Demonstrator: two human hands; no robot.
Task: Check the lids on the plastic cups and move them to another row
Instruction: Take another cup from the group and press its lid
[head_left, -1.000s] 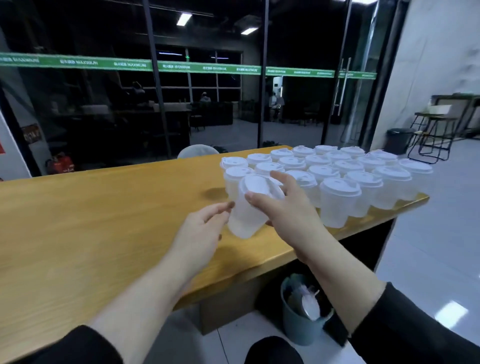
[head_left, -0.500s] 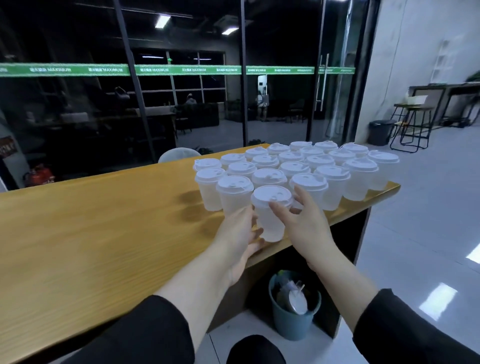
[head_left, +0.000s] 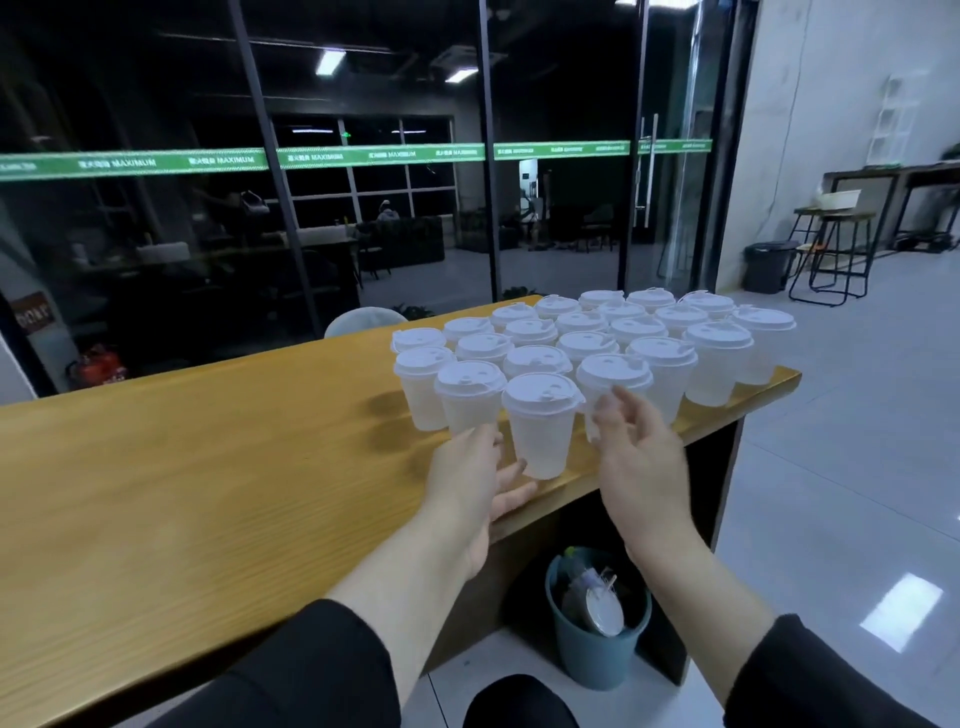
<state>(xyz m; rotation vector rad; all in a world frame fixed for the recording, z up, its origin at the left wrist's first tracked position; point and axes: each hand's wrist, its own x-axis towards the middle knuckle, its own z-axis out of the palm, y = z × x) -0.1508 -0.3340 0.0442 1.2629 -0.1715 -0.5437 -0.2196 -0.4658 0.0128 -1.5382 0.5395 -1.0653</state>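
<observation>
Several white lidded plastic cups (head_left: 597, 343) stand in rows on the right end of the wooden table (head_left: 208, 493). One lidded cup (head_left: 543, 426) stands upright alone at the front, close to the table's near edge. My left hand (head_left: 475, 483) is just left of its base, fingers relaxed, touching or nearly touching it. My right hand (head_left: 636, 457) hovers right of that cup with fingers spread, holding nothing, in front of another lidded cup (head_left: 613, 379).
A blue-grey waste bin (head_left: 597, 623) with discarded lids sits on the floor under the table's right end. A glass wall stands behind the table. Stools (head_left: 831, 254) and a dark bin (head_left: 769, 267) are at the far right.
The cup that both hands held tilted a second ago now stands upright at the front. My right hand has let go and drawn back to the right; my left hand stays at its base.
</observation>
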